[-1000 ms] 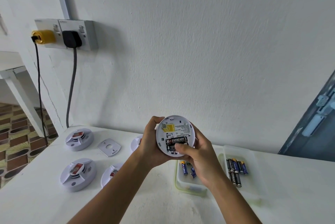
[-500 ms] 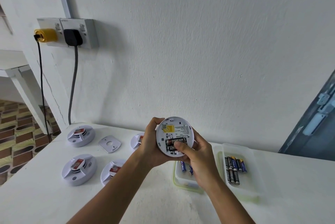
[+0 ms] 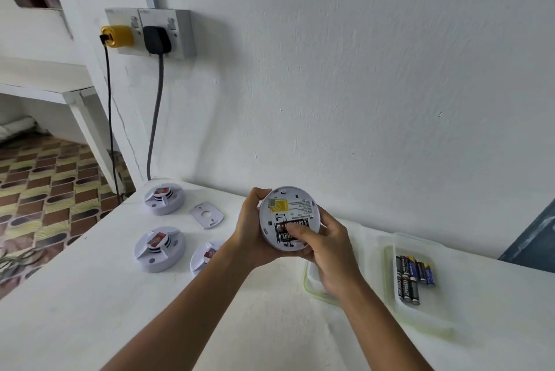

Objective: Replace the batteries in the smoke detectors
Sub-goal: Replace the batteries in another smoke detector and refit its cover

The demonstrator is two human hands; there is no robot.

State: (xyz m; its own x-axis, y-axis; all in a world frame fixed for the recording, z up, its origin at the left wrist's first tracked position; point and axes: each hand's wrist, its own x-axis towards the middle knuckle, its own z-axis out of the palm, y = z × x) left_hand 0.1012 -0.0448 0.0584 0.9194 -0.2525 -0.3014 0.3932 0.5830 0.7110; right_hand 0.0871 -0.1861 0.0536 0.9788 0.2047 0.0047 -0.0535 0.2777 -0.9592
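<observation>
The right hand point(image 3: 327, 250) wraps the right rim of the round white plastic smoke detector point(image 3: 288, 217), with its thumb point(image 3: 295, 232) pressed down on the 2 black cylindrical batteries point(image 3: 289, 231) seated in the open bay on the detector's back. The left hand point(image 3: 252, 232) grips the detector's left edge, fingers curled over the rim, so both hands hold the unit up in the air above the white table point(image 3: 90, 295), its back turned to the camera.

Against the views from 1 second and half a second ago, the thumb has slid from the lower right corner of the bay further onto the cells, covering more of their printed label, while the left hand's hold has not altered. My reading is that the cells are being pushed home or worked loose; which of the 2, the frames do not settle.

Behind the right wrist sits a clear plastic container with a green rim point(image 3: 312, 280), its contents now hidden by the hand. To the right, a second clear plastic tray point(image 3: 390, 250) holds about 5 loose black and blue batteries point(image 3: 414, 274).

On the left of the table, 3 more white round detectors point(image 3: 159, 249) lie face up, well apart from the hands, beside a flat white mounting plate point(image 3: 206, 215). These look untouched, so most of the task seems to remain.
</observation>
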